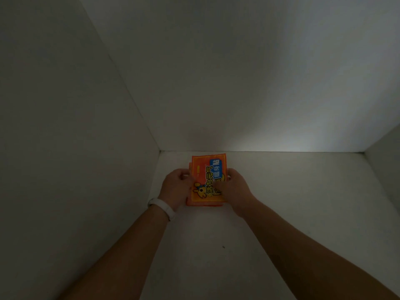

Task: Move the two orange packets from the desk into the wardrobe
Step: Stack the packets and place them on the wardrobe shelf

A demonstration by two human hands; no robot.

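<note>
Head view: both hands' grip pinches stacked orange packets (205, 176), yellow-bordered, blue-labelled, on wardrobe floor (281, 202).

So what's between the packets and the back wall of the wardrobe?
Nothing: in the head view a narrow bare strip of white shelf separates the stacked orange packets from the back wall. Left hand and right hand hold their sides.

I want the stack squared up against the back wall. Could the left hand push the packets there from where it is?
Probably yes. The left hand is already on the left edge of the orange packets, the right hand is on the other edge, and only bare shelf lies between the packets and the back wall.
</note>
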